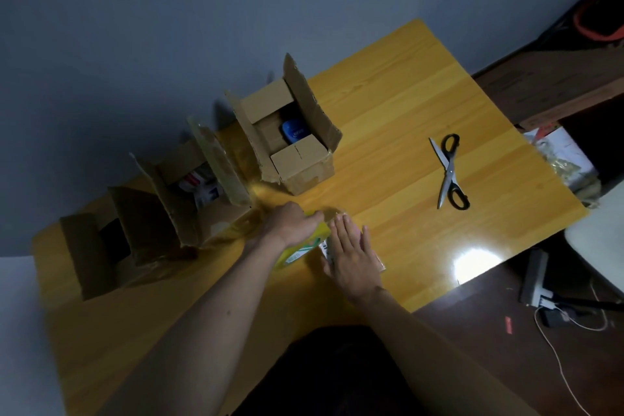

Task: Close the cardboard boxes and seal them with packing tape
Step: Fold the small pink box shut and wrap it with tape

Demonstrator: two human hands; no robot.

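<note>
Cardboard boxes stand open along the desk's (388,118) left edge. Nearest, a small yellow box (304,245) lies under both hands: left hand (292,224) curled over it, right hand (349,255) flat, fingers straight. Scissors (450,172) lie well right. Behind, middle box (189,192) holds packets; far box (287,142) holds a blue item (294,132). Grey wall beyond.

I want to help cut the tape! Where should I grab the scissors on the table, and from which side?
Take the scissors by the lower black handle loop, the one nearer the table's front edge, coming from that near side. They lie flat, spread open in an X, so each end has a loop and a bare blade tip. Keep your fingers on the loop and clear of the tip beside it.
</note>
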